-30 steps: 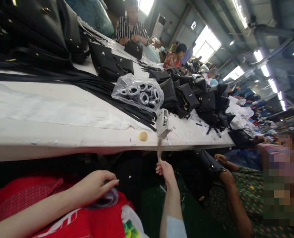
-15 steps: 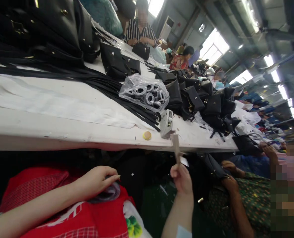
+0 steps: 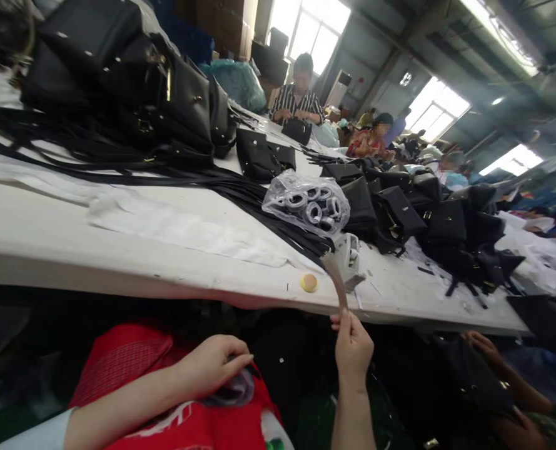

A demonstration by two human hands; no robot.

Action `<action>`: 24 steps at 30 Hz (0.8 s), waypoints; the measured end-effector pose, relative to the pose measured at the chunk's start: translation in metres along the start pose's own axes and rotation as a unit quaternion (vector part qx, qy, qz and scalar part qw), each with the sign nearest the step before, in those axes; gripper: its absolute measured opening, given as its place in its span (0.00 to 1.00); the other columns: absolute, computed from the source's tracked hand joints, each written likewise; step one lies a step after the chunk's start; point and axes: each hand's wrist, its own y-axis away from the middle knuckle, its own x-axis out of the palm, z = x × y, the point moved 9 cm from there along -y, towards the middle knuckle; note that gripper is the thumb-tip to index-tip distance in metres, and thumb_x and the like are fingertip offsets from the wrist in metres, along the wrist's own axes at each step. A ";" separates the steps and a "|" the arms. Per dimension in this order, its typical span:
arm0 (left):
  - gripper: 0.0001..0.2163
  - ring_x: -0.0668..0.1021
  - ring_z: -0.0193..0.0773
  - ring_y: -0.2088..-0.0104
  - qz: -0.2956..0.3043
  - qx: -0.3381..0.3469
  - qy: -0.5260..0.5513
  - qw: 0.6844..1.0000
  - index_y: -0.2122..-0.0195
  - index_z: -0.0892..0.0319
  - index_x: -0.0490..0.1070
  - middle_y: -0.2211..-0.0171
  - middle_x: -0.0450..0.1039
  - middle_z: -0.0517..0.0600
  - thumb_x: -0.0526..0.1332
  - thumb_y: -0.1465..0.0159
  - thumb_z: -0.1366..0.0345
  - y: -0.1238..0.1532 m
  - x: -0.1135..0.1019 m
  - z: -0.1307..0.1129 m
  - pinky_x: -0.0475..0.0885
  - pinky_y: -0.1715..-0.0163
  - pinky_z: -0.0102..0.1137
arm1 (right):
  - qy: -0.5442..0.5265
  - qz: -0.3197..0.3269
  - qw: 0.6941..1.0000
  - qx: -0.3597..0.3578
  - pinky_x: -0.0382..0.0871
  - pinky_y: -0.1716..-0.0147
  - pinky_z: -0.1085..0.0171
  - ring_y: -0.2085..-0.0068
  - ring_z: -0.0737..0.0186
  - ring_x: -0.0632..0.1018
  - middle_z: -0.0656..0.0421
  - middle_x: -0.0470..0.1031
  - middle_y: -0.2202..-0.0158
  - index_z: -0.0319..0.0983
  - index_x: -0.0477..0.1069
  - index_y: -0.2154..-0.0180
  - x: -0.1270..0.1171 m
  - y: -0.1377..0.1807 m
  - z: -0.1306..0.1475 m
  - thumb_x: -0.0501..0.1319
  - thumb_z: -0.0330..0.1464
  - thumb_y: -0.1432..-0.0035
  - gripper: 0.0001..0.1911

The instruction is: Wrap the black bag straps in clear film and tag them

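My left hand (image 3: 224, 365) rests on the red apron (image 3: 165, 412) over my lap. Its fingers curl round a greyish, see-through roll (image 3: 237, 387), partly hidden under the hand. Raised by the table's front edge, my right hand (image 3: 353, 344) pinches the lower end of a flat grey-brown strip (image 3: 337, 281). The strip stands nearly upright and bends slightly, its top in front of a small grey-white dispenser (image 3: 350, 256). To the left of the strip, a round yellow-rimmed tan disc (image 3: 309, 283) lies on the white tabletop (image 3: 132, 250).
A clear plastic bag of grey rolls (image 3: 310, 203) lies behind the dispenser. Long black straps (image 3: 221, 178) run across the table. Black handbags (image 3: 179, 100) are piled at left, more (image 3: 441, 222) at right. A co-worker's hand (image 3: 486, 350) holds a black bag; another person (image 3: 299, 100) sits opposite.
My view has swung left, so the table things appear farther right. The strip now overlaps the dispenser and looks more bent. Both hands keep their grip.
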 end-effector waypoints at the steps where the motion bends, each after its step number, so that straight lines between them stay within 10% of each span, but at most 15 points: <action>1: 0.17 0.77 0.39 0.67 0.002 0.003 -0.001 1.000 0.69 0.58 0.79 0.70 0.79 0.49 0.54 0.35 0.55 0.001 -0.001 -0.001 0.67 0.67 0.25 | 0.029 -0.010 0.998 -0.050 0.72 0.63 0.61 0.67 0.56 0.80 0.51 0.81 0.65 0.37 0.76 0.54 0.007 -0.008 0.021 0.52 0.42 0.33 0.20; 8: 0.15 0.77 0.37 0.68 -0.038 0.007 0.024 0.999 0.69 0.58 0.79 0.70 0.79 0.48 0.55 0.35 0.57 0.010 -0.008 0.004 0.66 0.68 0.25 | 0.250 0.205 0.872 -0.368 0.66 0.54 0.56 0.55 0.53 0.75 0.49 0.74 0.49 0.41 0.67 0.42 0.157 -0.022 0.086 0.51 0.26 0.35 0.22; 12: 0.15 0.77 0.37 0.67 -0.062 0.011 0.032 0.998 0.68 0.58 0.79 0.69 0.79 0.48 0.55 0.35 0.58 0.015 -0.012 0.011 0.66 0.66 0.25 | 0.322 0.283 0.810 -0.401 0.64 0.51 0.56 0.52 0.52 0.72 0.47 0.71 0.46 0.36 0.66 0.42 0.186 -0.007 0.080 0.53 0.22 0.40 0.24; 24: 0.14 0.78 0.37 0.67 -0.068 0.022 0.030 0.997 0.67 0.58 0.80 0.69 0.80 0.49 0.55 0.35 0.59 0.021 -0.017 0.007 0.66 0.66 0.25 | 0.073 0.263 0.918 -0.287 0.68 0.56 0.61 0.59 0.57 0.74 0.55 0.77 0.63 0.43 0.80 0.61 0.211 -0.015 0.089 0.63 0.34 0.42 0.08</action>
